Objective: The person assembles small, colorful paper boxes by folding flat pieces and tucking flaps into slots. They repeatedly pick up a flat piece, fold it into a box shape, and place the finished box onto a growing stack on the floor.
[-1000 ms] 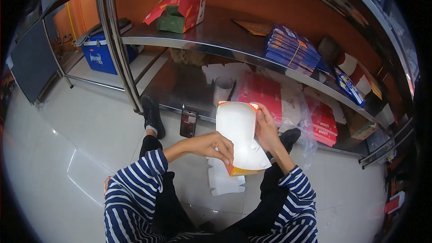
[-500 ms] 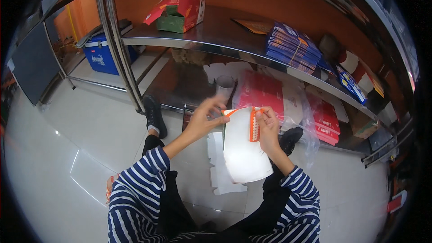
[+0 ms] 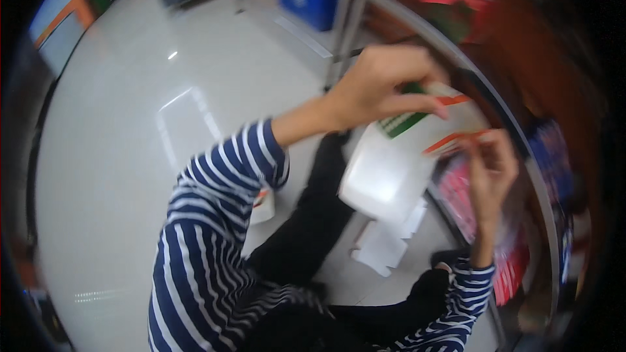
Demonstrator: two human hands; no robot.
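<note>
A curved white cardboard piece [image 3: 388, 169] with orange and green printed strips along its upper part is held up in front of me, its lower end hanging free. At its upper left edge, my left hand [image 3: 391, 85] is closed on it beside the green strip, thumb and fingers pinching the card. My right hand [image 3: 490, 166] has its fingers closed on the orange edge at the right. Both hands and the card are smeared by motion, so the fingertips are hard to make out.
A notched white cardboard piece [image 3: 383, 248] lies on the tiled floor [image 3: 117, 208] below. At right runs a metal shelf with a red box [image 3: 460, 10], a blue stack [image 3: 551, 163] and pink-red packages [image 3: 460, 186]. A blue cool box [image 3: 310, 0] stands beyond the shelf leg.
The view has swung left, so the shelf now lies to the right. The cardboard is tilted, and its green printed side shows. My left hand has closed on its upper edge.
</note>
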